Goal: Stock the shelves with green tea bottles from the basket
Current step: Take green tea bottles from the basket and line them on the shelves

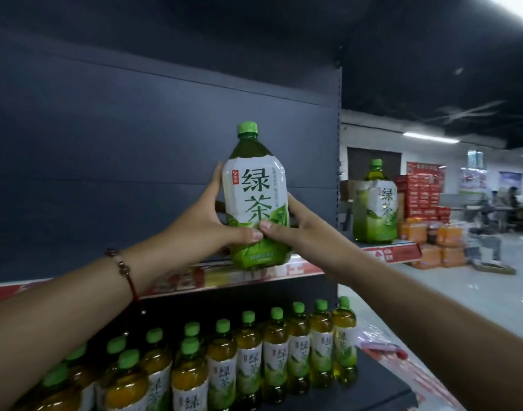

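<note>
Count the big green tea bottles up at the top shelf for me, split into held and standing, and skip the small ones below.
Held bottle, between left hand and right hand: 1
Standing bottle on the upper shelf: 1
Total: 2

We see an upper shelf (pixel 254 275) bearing one big bottle (pixel 374 203) right of our fingers (pixel 215 179); below them, a lower shelf (pixel 382 390) carries rowed small bottles (pixel 248 360).

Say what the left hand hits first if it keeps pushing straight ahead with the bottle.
Likely the shelf's dark back panel. The left hand and right hand hold the big bottle over the upper shelf; depth unclear.
</note>
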Tool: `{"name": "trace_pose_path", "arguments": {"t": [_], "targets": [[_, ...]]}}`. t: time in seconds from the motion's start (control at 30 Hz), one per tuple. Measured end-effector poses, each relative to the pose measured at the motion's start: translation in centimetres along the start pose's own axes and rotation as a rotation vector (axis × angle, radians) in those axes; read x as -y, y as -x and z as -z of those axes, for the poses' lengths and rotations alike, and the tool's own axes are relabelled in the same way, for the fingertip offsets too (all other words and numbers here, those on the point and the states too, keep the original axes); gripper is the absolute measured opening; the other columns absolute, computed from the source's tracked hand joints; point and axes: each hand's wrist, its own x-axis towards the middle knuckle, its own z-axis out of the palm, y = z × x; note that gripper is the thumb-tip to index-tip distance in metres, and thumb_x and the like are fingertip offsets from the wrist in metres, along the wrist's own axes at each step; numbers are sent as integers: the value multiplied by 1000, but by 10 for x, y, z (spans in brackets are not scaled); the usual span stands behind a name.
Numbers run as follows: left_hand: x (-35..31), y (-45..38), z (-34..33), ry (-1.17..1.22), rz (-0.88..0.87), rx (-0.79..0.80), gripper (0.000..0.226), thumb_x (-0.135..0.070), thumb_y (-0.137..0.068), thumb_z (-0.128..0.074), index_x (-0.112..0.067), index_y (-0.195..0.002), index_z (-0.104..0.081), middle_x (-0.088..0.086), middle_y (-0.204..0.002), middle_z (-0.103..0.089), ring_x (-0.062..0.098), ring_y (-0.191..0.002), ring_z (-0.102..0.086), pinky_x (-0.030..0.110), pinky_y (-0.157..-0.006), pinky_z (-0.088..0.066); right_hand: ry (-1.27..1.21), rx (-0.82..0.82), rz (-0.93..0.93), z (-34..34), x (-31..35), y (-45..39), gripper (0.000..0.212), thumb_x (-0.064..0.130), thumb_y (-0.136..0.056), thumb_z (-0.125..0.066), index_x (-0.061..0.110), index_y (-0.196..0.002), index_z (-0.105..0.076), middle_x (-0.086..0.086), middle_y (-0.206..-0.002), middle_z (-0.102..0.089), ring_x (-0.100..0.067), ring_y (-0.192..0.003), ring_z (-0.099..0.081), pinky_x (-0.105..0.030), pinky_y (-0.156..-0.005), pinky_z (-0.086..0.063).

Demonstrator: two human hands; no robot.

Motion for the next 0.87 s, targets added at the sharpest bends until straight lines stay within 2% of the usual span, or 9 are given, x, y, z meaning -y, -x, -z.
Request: {"name": "trace_pose_path", "arguments": {"t": [0.07, 0.2, 0.3, 0.43, 0.53, 0.6, 0.7, 0.77, 0.87], "targets": [[-1, -25, -22, 33, -3, 15, 119, -7, -74, -84, -56, -151, -7, -25, -119, -56, 5, -94, -71, 30, -69, -62, 39, -61, -14, 27, -7, -5, 54, 19, -94, -67, 32, -142, -47, 1, -128, -67, -13, -110, -68, -30, -91, -57], [7, -81, -71, 40, -19, 35, 126, -12, -71, -88, -55, -152, -1, -12, -133, -54, 13, -111, -62, 45, -85, -60, 72, -203, -74, 80, -26, -13, 47, 12, -92, -68, 25, -135, -56, 3, -118, -71, -13, -106, -70, -31, -90, -58], [16, -119, -108, 33, -40, 41, 128, -14, -70, -89, -54, -152, 1, -5, -137, -55, 19, -119, -59, 49, -91, -57, 107, -309, -128, 114, -44, -20, 41, 10, -90, -69, 20, -129, -61, 2, -113, -72, -17, -104, -70, -39, -92, -58], [33, -156, -145, 25, -25, 90, 132, -8, -72, -86, -43, -155, 9, -10, -138, -49, 19, -127, -52, 46, -98, -53, 163, -364, -271, 142, -73, -32, 31, 12, -89, -69, 18, -118, -61, -3, -112, -71, -18, -101, -69, -42, -94, -57], [51, -174, -163, 24, 22, 121, 131, -5, -72, -85, -42, -155, 9, -6, -146, -47, 20, -130, -50, 47, -101, -51, 166, -390, -356, 154, -96, -40, 28, 13, -89, -70, 19, -114, -61, -2, -109, -70, -18, -100, -68, -42, -94, -56], [60, -185, -170, 12, 36, 132, 131, -6, -73, -85, -40, -154, 13, -5, -149, -44, 19, -131, -48, 43, -103, -50, 201, -426, -357, 159, -110, -47, 29, 15, -89, -70, 20, -116, -61, -1, -109, -70, -18, -100, -68, -42, -92, -57], [68, -202, -176, -47, 28, 164, 130, -7, -76, -83, -34, -154, 17, -8, -146, -42, 13, -128, -46, 32, -97, -51, 346, -467, -367, 162, -126, -62, 32, 17, -89, -70, 21, -119, -58, 0, -110, -68, -18, -98, -67, -41, -89, -58], [72, -210, -179, -93, 42, 173, 130, -8, -79, -81, -29, -152, 24, -12, -139, -39, 7, -123, -41, 23, -93, -44, 445, -479, -393, 163, -137, -72, 32, 16, -89, -69, 21, -118, -55, -1, -110, -67, -20, -98, -66, -41, -88, -58], [80, -223, -182, -127, 62, 150, 132, -8, -79, -81, -22, -151, 29, -4, -149, -36, 8, -123, -37, 25, -98, -39, 508, -435, -404, 161, -147, -81, 41, 13, -91, -65, 17, -128, -49, -5, -118, -63, -24, -106, -62, -40, -95, -53]]}}
